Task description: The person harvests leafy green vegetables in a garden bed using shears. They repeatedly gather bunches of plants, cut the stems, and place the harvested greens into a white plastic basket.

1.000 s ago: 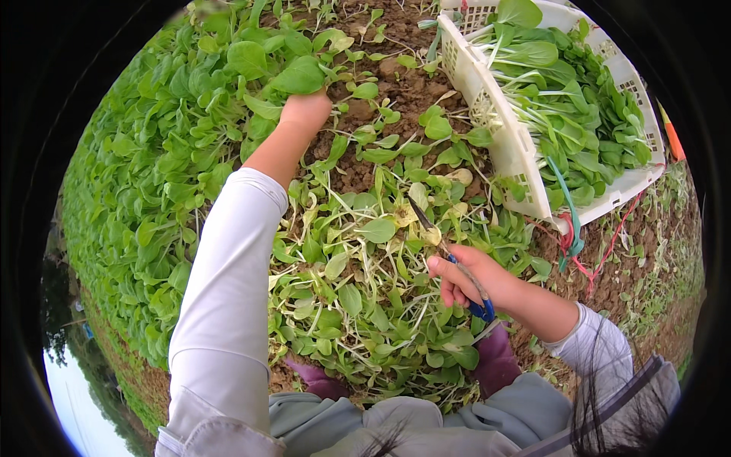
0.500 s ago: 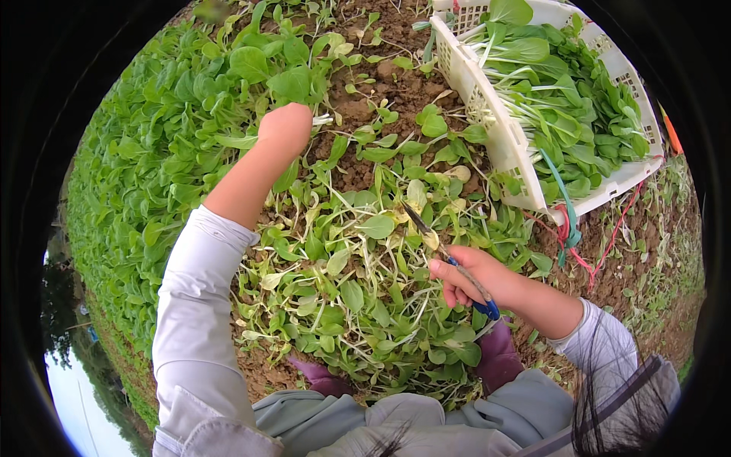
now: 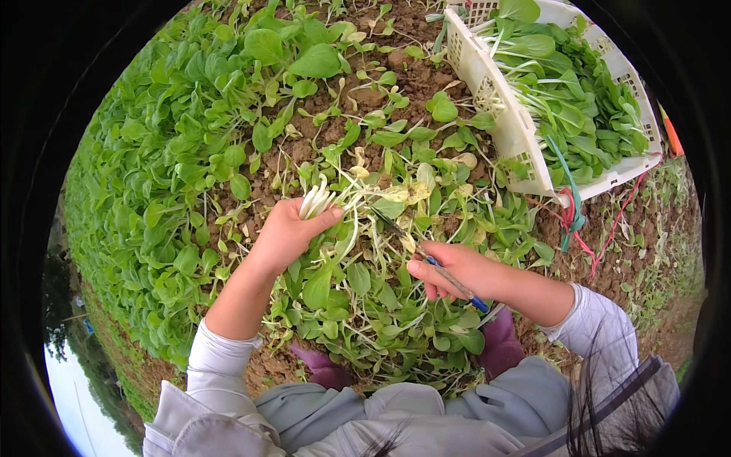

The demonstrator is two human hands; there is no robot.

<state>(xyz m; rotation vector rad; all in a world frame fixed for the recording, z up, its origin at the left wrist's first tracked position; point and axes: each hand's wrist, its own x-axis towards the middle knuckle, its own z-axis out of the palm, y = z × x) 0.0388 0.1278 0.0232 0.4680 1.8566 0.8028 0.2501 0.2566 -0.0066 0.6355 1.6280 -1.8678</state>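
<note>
My left hand (image 3: 288, 232) is closed around a bunch of leafy greens, whose white stems (image 3: 318, 199) stick up past the thumb. In my right hand (image 3: 461, 270) is a blue-handled cutting tool (image 3: 392, 225) with a narrow dark blade. Its tip points up and left, close to the stems in my left hand. A yellowed leaf (image 3: 409, 244) clings near the base of the blade. Beneath both hands lies a loose heap of cut leaves and pale stems (image 3: 388, 289); the bunch's leaves partly merge with it.
Dense growing greens (image 3: 160, 175) fill the left side. A white slatted plastic crate (image 3: 512, 126), tied with red and teal cords (image 3: 571, 221), holds picked greens at the upper right. Brown soil (image 3: 411, 76) shows between the plants. My purple boots (image 3: 500, 343) flank the heap.
My left hand has drawn back from the standing plants toward me, bringing a bunch of greens near the blade. My right hand has shifted slightly left.
</note>
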